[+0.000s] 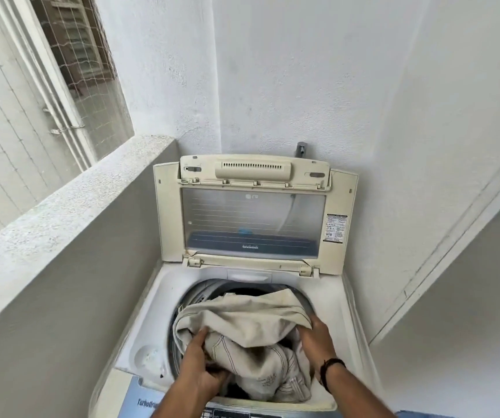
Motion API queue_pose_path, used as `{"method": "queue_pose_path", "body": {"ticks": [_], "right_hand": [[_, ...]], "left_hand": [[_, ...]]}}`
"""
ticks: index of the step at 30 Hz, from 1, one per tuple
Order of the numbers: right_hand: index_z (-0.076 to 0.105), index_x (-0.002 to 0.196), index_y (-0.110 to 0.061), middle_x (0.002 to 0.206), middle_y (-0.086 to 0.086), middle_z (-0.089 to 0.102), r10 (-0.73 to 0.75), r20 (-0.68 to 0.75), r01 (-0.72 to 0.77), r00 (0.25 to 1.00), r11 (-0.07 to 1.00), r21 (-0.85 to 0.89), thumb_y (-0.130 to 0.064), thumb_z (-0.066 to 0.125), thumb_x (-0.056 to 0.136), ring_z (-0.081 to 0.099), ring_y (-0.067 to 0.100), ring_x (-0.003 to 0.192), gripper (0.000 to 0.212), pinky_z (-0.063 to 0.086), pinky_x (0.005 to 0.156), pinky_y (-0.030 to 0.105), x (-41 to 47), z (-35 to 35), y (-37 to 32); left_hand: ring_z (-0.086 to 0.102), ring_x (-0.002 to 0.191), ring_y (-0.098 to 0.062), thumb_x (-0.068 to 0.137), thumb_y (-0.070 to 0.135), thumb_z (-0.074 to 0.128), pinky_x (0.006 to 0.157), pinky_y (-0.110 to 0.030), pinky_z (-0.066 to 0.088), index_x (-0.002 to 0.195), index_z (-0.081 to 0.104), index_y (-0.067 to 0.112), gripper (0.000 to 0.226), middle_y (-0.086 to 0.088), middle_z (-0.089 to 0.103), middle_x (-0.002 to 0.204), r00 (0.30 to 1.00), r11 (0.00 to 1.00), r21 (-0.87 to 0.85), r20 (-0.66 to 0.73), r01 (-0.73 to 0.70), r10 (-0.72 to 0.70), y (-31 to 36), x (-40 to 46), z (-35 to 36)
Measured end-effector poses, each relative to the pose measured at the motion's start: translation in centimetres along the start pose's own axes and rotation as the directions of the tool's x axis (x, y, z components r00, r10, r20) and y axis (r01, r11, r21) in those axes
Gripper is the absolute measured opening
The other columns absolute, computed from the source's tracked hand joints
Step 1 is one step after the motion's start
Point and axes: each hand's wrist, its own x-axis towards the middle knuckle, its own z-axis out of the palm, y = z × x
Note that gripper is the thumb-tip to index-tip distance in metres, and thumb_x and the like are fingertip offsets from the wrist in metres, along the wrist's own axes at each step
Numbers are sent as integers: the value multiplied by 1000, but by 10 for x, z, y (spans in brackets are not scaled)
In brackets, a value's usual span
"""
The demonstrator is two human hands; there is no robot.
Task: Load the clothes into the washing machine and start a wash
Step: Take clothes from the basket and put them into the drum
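On the far left we see a window covered with thin wire mesh, and below it a rough grey concrete ledge that slopes down beside the machine. Next to the ledge stands the cream top-loading washing machine, its folding lid with a clear panel raised upright against the white wall. On the machine's top deck, near its left front corner, sits a small round white recess, and just in front of it we make out the blue-grey control panel with part of a printed word.

The round steel drum is open, and the bundle of pale beige denim clothes with dark stitching lies in its mouth, partly sunk in and partly heaped above the rim. Something dark lies under the bundle, though we cannot tell what it is.

Our left hand grips the bundle's left lower side, fingers curled into the cloth. Our right hand holds the right edge of the bundle, fingertips tucked under a fold of fabric; a dark band circles that wrist.

Behind the lid a small grey tap fitting pokes out from the wall, and a printed label sits on the lid's right frame
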Motion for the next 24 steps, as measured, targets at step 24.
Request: {"method": "queue_pose_path", "body": {"ticks": [24], "right_hand": [[66,102,-16,101,10,71,160,-107,-86,981,864,496,-13,68,91,73,30,93,11,61,81,38,-11,34,-26]], "left_hand": [[61,116,-44,99,28,57,103,-52,49,135,54,11,40,-23,60,124,971,958,248,223,-145,89,16,28,-20]]}}
